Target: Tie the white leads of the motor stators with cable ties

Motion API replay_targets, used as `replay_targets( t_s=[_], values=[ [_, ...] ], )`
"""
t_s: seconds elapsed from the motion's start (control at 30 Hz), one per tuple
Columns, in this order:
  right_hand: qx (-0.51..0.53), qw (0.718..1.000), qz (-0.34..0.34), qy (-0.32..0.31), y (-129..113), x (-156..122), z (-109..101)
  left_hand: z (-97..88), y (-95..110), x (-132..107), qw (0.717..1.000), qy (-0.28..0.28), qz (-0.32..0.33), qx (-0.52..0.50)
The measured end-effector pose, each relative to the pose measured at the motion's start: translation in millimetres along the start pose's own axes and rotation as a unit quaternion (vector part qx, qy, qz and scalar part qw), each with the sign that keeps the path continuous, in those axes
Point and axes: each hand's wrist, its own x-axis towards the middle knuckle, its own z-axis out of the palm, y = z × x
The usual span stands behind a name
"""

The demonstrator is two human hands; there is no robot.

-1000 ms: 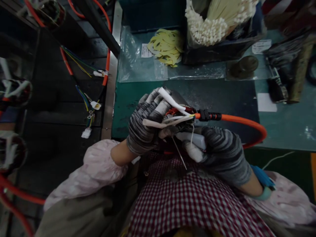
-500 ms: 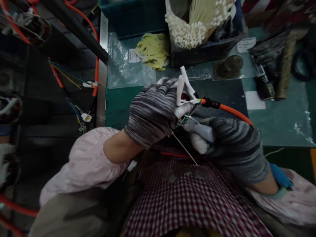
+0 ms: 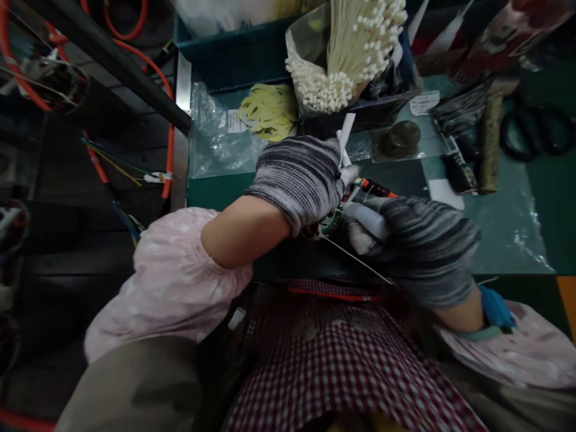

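The left hand [image 3: 300,179], in a grey striped glove, is in the centre of the frame. Its grip is clenched around a wire bundle [image 3: 333,219], and the back of the hand is turned to the camera. Two white tubes [image 3: 346,131] stand up out of this fist, above the knuckles. An orange cable [image 3: 381,191] with a black collar goes out from the bundle toward the right and passes behind the right hand [image 3: 420,240]. The right hand wears the same kind of glove and lies just right of centre. Its fingers [image 3: 365,219] are closed on the end of the bundle, touching the left hand. A thin white strand [image 3: 360,264] goes from the bundle down to the right, under the right hand.

Both hands are over the near edge of the green tabletop [image 3: 504,222]. In the upper centre a bag of white cable ties [image 3: 335,78] stands in a dark box. Yellow strips [image 3: 269,111] lie on a clear plastic bag to its left, and a dark round weight [image 3: 400,137] lies to its right.
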Motion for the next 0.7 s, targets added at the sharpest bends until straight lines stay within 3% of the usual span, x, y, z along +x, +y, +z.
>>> replay_targets(
  t_s=[0.13,0.27,0.37,0.47,0.57,0.7],
  values=[
    [-0.01,0.999,-0.031,-0.028,-1.0,0.5,-1.4,-3.7,9.1,17.3,0.999,-0.011,-0.017,-0.033],
    [-0.015,1.0,-0.021,0.017,2.9,-4.8,-5.8,-24.7,37.5,19.8,0.987,-0.096,-0.098,0.08],
    [0.064,0.996,0.041,0.048,12.9,-13.6,-11.5,-35.0,49.9,14.9,0.976,-0.115,-0.138,0.12],
    [0.153,0.975,0.146,0.066,27.6,-16.5,-23.2,-37.0,46.2,2.3,0.985,-0.079,-0.138,0.072],
    [0.227,0.949,0.205,0.083,44.4,2.1,-33.7,-37.9,37.4,-19.4,0.993,-0.072,-0.091,0.015],
    [0.258,0.946,0.169,0.103,77.6,56.7,-15.6,-32.8,29.1,-50.8,0.993,-0.057,-0.048,0.097]
  ],
)
